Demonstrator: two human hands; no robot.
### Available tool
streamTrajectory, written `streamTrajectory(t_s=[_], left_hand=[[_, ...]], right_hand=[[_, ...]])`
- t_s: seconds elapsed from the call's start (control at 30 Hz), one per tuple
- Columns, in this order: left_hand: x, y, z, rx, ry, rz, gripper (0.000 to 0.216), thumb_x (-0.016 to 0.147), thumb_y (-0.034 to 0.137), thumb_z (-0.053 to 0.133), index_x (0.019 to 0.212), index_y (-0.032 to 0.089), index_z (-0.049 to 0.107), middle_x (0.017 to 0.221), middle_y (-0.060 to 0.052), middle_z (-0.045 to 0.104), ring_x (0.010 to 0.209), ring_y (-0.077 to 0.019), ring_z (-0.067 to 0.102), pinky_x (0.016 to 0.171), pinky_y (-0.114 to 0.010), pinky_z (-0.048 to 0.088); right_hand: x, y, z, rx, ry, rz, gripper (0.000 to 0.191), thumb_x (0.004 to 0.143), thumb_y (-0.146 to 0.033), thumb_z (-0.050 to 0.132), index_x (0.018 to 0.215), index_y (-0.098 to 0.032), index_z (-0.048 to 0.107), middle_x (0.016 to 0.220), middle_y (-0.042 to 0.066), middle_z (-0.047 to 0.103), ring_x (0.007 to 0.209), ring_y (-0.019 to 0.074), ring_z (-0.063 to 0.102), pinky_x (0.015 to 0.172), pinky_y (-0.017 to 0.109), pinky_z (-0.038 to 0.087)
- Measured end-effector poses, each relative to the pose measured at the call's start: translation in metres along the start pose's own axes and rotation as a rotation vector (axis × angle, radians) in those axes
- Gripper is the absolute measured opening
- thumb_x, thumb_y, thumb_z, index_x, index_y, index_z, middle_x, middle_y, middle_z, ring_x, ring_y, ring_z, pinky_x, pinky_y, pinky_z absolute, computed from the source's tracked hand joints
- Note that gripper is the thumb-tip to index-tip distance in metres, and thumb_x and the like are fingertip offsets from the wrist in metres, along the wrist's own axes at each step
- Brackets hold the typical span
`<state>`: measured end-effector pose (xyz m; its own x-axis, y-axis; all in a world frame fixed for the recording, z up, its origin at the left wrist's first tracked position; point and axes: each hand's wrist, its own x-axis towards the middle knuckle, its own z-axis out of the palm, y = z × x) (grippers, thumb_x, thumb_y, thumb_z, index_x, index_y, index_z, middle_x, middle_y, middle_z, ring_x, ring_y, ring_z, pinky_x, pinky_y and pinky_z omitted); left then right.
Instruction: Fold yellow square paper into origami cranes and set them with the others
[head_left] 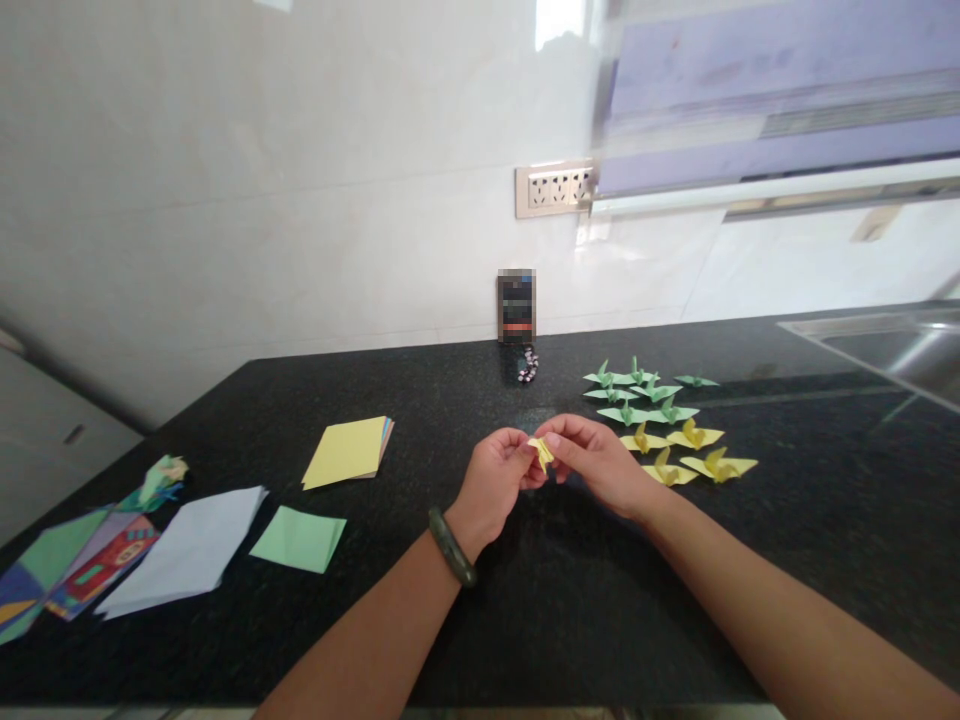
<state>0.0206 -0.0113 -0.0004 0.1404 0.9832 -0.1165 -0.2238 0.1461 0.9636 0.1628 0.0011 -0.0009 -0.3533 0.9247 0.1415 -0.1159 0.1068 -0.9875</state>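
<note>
Both my hands meet over the middle of the black counter (570,600), pinching one small folded piece of yellow paper (540,452). My left hand (496,482), with a dark green bangle (451,546) on the wrist, grips its left side with closed fingers. My right hand (592,460) pinches its right side. Just right of my hands lie several folded yellow paper cranes (690,455). Behind them sit several green paper cranes (637,392).
A stack of square paper with a yellow top sheet (346,452) lies left of my hands. Further left are a green sheet (300,538), a pale blue sheet (187,552) and patterned paper (67,575). A phone (516,306) leans on the wall. A steel sink (892,345) is at the right.
</note>
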Motion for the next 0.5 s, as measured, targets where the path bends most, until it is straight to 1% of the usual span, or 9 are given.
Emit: streamTrajectory(t_s=[0.1, 0.2, 0.33, 0.4, 0.47, 0.5], left_hand=[[0.001, 0.0, -0.001, 0.027, 0.018, 0.016, 0.021, 0.073, 0.032, 0.061, 0.071, 0.013, 0.054, 0.063, 0.001, 0.054, 0.056, -0.0082, 0.052, 0.055, -0.022, 0.047], [0.002, 0.0, -0.003, -0.017, 0.019, 0.017, 0.021, 0.075, 0.033, 0.058, 0.073, 0.013, 0.053, 0.064, 0.001, 0.052, 0.058, -0.0085, 0.05, 0.055, -0.023, 0.048], [0.003, 0.003, -0.006, -0.09, 0.038, 0.019, 0.019, 0.073, 0.029, 0.061, 0.071, 0.014, 0.051, 0.062, 0.002, 0.051, 0.057, -0.0076, 0.05, 0.056, -0.024, 0.049], [0.005, 0.005, -0.008, -0.132, 0.009, 0.008, 0.018, 0.072, 0.028, 0.063, 0.078, 0.014, 0.053, 0.063, 0.003, 0.052, 0.055, -0.007, 0.049, 0.055, -0.022, 0.048], [0.006, 0.005, -0.011, -0.145, -0.051, -0.017, 0.023, 0.073, 0.031, 0.063, 0.086, 0.015, 0.055, 0.063, 0.002, 0.053, 0.053, -0.0065, 0.049, 0.053, -0.021, 0.046], [0.007, 0.005, -0.013, -0.134, -0.089, -0.038, 0.024, 0.073, 0.034, 0.062, 0.086, 0.015, 0.056, 0.062, 0.002, 0.053, 0.052, -0.0063, 0.048, 0.052, -0.021, 0.045]], right_hand=[[0.0, 0.001, 0.0, 0.008, -0.003, 0.016, 0.028, 0.078, -0.042, 0.059, 0.081, -0.015, 0.06, 0.066, -0.002, 0.055, 0.056, 0.0076, 0.05, 0.048, 0.019, 0.042], [0.001, 0.002, 0.0, 0.021, 0.005, 0.045, 0.029, 0.077, -0.043, 0.059, 0.075, -0.015, 0.059, 0.061, -0.003, 0.053, 0.052, 0.0068, 0.048, 0.046, 0.018, 0.041], [0.003, 0.003, -0.002, 0.092, 0.088, 0.083, 0.029, 0.073, -0.041, 0.064, 0.065, -0.015, 0.055, 0.055, -0.004, 0.05, 0.045, 0.0053, 0.044, 0.042, 0.017, 0.037], [0.003, 0.003, -0.003, 0.14, 0.108, 0.11, 0.028, 0.072, -0.039, 0.066, 0.063, -0.015, 0.055, 0.052, -0.005, 0.049, 0.042, 0.0048, 0.041, 0.039, 0.017, 0.036], [0.004, 0.002, -0.004, 0.175, 0.096, 0.145, 0.026, 0.07, -0.037, 0.066, 0.063, -0.014, 0.055, 0.051, -0.005, 0.049, 0.041, 0.0047, 0.04, 0.037, 0.017, 0.035], [0.004, 0.001, -0.004, 0.188, 0.085, 0.162, 0.025, 0.07, -0.035, 0.066, 0.062, -0.014, 0.055, 0.051, -0.005, 0.049, 0.04, 0.0047, 0.04, 0.037, 0.017, 0.035]])
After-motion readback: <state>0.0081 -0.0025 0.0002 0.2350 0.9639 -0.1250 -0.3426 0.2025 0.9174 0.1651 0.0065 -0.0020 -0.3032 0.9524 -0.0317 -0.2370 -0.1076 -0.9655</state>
